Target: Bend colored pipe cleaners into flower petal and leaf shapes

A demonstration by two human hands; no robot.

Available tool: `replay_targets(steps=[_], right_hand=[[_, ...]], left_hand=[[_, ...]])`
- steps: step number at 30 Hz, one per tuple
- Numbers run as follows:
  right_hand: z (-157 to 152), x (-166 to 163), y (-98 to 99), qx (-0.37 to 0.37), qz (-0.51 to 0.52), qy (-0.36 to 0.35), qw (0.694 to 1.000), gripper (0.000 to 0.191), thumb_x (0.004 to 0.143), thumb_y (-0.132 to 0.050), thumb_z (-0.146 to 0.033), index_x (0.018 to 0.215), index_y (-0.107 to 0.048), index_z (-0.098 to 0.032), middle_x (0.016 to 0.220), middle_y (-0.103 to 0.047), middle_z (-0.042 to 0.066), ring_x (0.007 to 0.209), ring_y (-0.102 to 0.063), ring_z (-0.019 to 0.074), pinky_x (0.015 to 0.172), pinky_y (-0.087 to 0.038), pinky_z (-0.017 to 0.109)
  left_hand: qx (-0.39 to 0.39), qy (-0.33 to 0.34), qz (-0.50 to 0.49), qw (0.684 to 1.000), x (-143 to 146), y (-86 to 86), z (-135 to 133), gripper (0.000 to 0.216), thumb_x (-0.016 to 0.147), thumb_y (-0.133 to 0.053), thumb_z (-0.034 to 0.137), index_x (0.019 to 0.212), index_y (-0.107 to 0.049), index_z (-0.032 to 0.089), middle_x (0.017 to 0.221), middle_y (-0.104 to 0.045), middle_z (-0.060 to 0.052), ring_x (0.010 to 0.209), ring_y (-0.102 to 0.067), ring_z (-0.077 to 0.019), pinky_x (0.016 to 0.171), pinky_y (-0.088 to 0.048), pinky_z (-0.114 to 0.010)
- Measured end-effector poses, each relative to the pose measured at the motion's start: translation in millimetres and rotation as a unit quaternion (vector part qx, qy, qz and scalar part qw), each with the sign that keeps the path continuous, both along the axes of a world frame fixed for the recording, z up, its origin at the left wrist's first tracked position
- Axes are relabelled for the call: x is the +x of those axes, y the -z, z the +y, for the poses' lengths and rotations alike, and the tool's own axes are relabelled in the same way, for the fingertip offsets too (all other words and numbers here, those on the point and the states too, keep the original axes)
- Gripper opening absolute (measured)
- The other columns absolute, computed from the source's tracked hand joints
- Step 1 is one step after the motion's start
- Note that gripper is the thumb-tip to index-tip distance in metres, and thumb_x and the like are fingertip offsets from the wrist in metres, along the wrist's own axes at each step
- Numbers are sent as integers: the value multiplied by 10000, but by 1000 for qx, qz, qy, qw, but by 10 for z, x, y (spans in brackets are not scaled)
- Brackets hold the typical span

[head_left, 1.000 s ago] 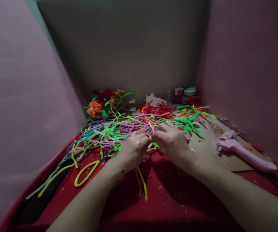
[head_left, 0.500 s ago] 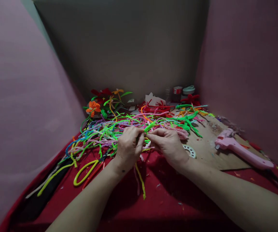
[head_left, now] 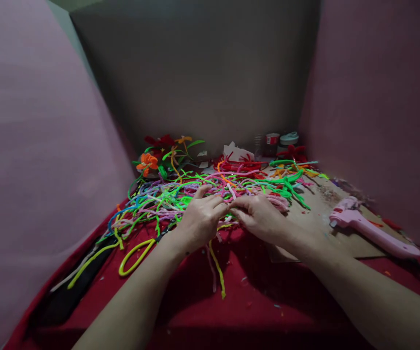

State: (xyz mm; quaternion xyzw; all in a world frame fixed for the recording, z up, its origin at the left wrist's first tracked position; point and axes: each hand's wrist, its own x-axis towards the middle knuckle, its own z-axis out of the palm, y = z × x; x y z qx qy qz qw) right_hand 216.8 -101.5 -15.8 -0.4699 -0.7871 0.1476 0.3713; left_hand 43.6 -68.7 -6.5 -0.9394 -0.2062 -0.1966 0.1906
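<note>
My left hand [head_left: 203, 216] and my right hand [head_left: 259, 216] meet fingertip to fingertip over the front of a pile of coloured pipe cleaners [head_left: 169, 194]. Both pinch at the same spot, on a green pipe cleaner that the fingers now mostly hide. The left index finger is raised while the other left fingers stay bent. Below the hands, a yellow pipe cleaner [head_left: 217, 272] hangs out over the red cloth [head_left: 253, 301]. Scissors with a yellow handle [head_left: 133, 260] lie left of my left forearm.
A pink glue gun [head_left: 374, 226] lies at the right on a cardboard sheet [head_left: 319, 233]. Orange and red pipe-cleaner flowers [head_left: 147, 164] stand at the back left. Jars [head_left: 271, 144] and a white paper piece [head_left: 237, 152] are at the back. Pink walls flank both sides.
The green pipe cleaner that stuck up between my fingertips is now mostly out of sight. My left hand has turned knuckles-up, its index finger lifted. The whole view has shifted slightly.
</note>
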Motion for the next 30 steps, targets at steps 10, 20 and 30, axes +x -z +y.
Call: replay_targets(steps=[10, 20, 30], right_hand=[[-16, 15, -34, -77, 191, 9, 979, 273, 745, -491, -235, 482, -490, -159, 463, -402, -46, 465, -340, 79, 466, -259, 217], [-61, -120, 82, -139, 321, -10, 937, 232, 761, -513, -270, 566, -565, -154, 526, -527, -21, 502, -443, 94, 513, -341, 220], [-76, -218, 151, -328, 436, -67, 835, 193, 665, -603, -284, 551, -545, -139, 421, -551, -20, 339, -425, 63, 391, -321, 193]], left_hand=[[35, -66, -222, 972, 22, -42, -57, 244, 799, -556, 264, 1030, -546, 188, 1006, -600, -83, 968, -521, -212, 934, -326, -429], [-618, -62, -510, 596, 161, 5, -18, 356, 631, -702, 375, 530, -453, 142, 434, -364, 73, 366, -289, -28, 383, -218, -193], [-505, -101, -471, 716, 159, -40, -131, 176, 641, -694, 296, 620, -630, 134, 541, -509, 20, 488, -425, -82, 458, -341, -206]])
